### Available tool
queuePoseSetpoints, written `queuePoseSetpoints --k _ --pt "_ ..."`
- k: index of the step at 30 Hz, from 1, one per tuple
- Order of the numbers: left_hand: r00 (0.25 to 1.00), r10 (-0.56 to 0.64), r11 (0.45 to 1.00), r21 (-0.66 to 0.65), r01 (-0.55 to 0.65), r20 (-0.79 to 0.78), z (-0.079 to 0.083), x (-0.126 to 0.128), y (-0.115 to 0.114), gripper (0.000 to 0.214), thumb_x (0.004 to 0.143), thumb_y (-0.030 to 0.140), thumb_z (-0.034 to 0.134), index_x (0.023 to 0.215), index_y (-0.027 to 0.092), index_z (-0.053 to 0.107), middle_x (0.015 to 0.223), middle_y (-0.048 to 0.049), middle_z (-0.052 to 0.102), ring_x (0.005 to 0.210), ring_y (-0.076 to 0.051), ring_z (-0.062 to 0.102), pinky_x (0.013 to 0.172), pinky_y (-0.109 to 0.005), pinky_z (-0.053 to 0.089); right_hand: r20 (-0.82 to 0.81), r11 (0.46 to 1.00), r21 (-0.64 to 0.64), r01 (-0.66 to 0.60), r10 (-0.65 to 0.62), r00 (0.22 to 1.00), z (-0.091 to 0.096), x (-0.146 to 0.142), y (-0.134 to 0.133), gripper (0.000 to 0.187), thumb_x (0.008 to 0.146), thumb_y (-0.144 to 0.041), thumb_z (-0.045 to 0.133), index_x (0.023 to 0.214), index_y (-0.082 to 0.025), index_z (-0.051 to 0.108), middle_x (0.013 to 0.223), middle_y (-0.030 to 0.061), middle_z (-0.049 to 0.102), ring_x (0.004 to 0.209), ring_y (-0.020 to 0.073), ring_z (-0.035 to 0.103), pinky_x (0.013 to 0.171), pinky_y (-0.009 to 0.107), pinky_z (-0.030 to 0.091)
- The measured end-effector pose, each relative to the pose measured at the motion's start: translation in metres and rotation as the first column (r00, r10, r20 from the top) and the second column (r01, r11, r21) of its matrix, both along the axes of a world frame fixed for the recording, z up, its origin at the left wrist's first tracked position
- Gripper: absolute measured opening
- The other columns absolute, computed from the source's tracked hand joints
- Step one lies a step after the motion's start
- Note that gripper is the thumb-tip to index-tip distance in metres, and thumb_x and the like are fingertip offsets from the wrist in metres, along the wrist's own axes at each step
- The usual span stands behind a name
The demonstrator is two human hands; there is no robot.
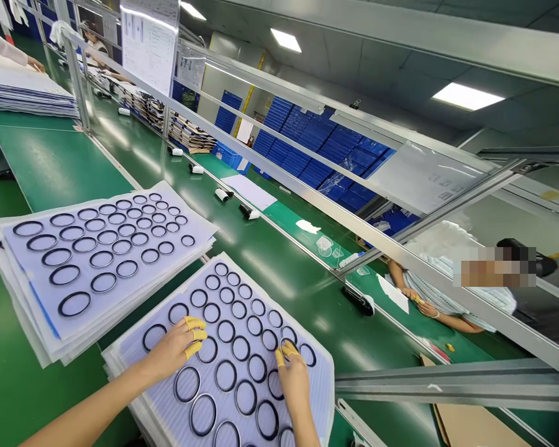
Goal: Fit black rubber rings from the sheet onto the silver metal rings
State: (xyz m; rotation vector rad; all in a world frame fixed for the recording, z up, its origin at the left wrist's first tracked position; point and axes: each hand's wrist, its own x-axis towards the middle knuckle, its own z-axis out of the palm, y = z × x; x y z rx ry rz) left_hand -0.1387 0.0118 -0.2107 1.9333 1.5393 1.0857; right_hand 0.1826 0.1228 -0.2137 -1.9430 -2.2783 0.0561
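Note:
My left hand (172, 351) lies flat on a white sheet of black rubber rings (321, 397), with yellow finger cots on its fingertips. Those fingertips rest beside a ring (178, 313) and hold nothing. My right hand (291, 372), also wearing yellow cots, has thumb and finger pinched on a black rubber ring (280, 343) in the sheet's right part. Rows of rings of graded sizes stick to the sheet, and my hands hide a few of them.
A second stack of ring sheets (102, 261) lies to the left on the green conveyor bench (279, 267). A metal rail (400, 261) runs along it, and a co-worker's hands (414, 298) work beyond. Blue crates stand behind, and more stacked sheets sit far left.

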Motion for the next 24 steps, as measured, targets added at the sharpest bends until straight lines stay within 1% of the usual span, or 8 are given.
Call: queuePoseSetpoints --k 3,5,9,14,16,18,21,24 --pt "1.0 0.003 1.0 0.002 -0.003 -0.005 0.001 0.0 -0.001 0.021 0.088 0.014 0.054 0.103 0.022 0.067 0.118 -0.0069 0.065 0.115 -0.023 0.056 0.099 -0.045 0.049 0.031 0.999 -0.015 0.048 -0.048 0.998 0.005 0.012 -0.007 0.032 0.086 -0.024 0.051 0.103 -0.011 0.074 0.126 0.0161 0.066 0.118 0.0346 0.06 0.094 0.044 0.048" --pt "1.0 0.004 1.0 -0.007 -0.004 -0.016 0.002 -0.001 -0.001 0.021 0.088 0.015 0.055 0.102 0.023 0.068 0.118 -0.0067 0.066 0.115 -0.024 0.056 0.099 -0.045 0.049 0.046 0.997 -0.023 0.067 -0.066 0.997 0.006 0.016 -0.012 0.03 0.084 -0.022 0.053 0.101 -0.014 0.076 0.125 0.014 0.067 0.121 0.0369 0.056 0.093 0.047 0.046" --pt "0.998 0.016 1.0 -0.009 -0.016 -0.056 0.006 -0.001 -0.001 0.022 0.088 0.015 0.054 0.103 0.023 0.068 0.117 -0.0062 0.066 0.114 -0.022 0.057 0.099 -0.043 0.05 0.047 0.997 -0.016 0.069 -0.068 0.997 0.005 0.014 -0.019 0.03 0.084 -0.022 0.052 0.102 -0.016 0.076 0.121 0.0121 0.07 0.122 0.0364 0.055 0.094 0.048 0.044" --pt "0.99 0.043 0.999 -0.012 -0.045 -0.137 0.011 -0.009 0.007 0.021 0.09 0.018 0.052 0.104 0.022 0.068 0.12 -0.0068 0.065 0.114 -0.022 0.057 0.098 -0.041 0.05 0.013 0.999 0.019 0.048 -0.049 0.999 0.005 0.013 -0.017 0.032 0.085 -0.021 0.049 0.099 -0.015 0.077 0.115 0.0129 0.073 0.12 0.0355 0.057 0.094 0.047 0.043" --pt "0.985 0.061 0.998 -0.018 -0.065 -0.164 0.012 -0.017 0.014 0.022 0.09 0.019 0.052 0.105 0.022 0.068 0.12 -0.0074 0.065 0.113 -0.023 0.057 0.098 -0.042 0.049 -0.01 0.998 0.034 0.044 -0.044 0.999 0.006 0.018 -0.018 0.034 0.086 -0.023 0.046 0.1 -0.014 0.076 0.114 0.013 0.073 0.117 0.0341 0.06 0.095 0.045 0.044" --pt "0.976 0.082 0.995 -0.031 -0.09 -0.201 0.013 -0.028 0.023 0.023 0.09 0.02 0.053 0.106 0.021 0.068 0.12 -0.0085 0.065 0.113 -0.024 0.057 0.1 -0.045 0.047 -0.034 0.998 0.049 0.051 -0.049 0.998 0.008 0.03 -0.023 0.037 0.087 -0.026 0.044 0.101 -0.011 0.075 0.113 0.014 0.073 0.114 0.0321 0.063 0.096 0.042 0.045" --pt "0.957 0.096 0.99 -0.075 -0.121 -0.275 0.015 -0.042 0.04 0.022 0.088 0.018 0.055 0.105 0.019 0.069 0.119 -0.0108 0.065 0.114 -0.026 0.056 0.103 -0.047 0.042 -0.057 0.994 0.054 0.094 -0.091 0.994 0.009 0.055 -0.043 0.038 0.086 -0.028 0.045 0.098 -0.008 0.075 0.11 0.0174 0.074 0.108 0.0336 0.066 0.094 0.042 0.048" --pt "0.934 0.061 0.981 -0.15 -0.12 -0.351 0.017 -0.048 0.06 0.017 0.088 0.016 0.057 0.099 0.016 0.069 0.115 -0.0123 0.066 0.113 -0.027 0.056 0.102 -0.046 0.042 -0.065 0.994 0.009 0.109 -0.108 0.992 0.007 0.075 -0.067 0.033 0.081 -0.029 0.05 0.091 -0.012 0.077 0.099 0.0153 0.077 0.099 0.0349 0.068 0.087 0.044 0.052"
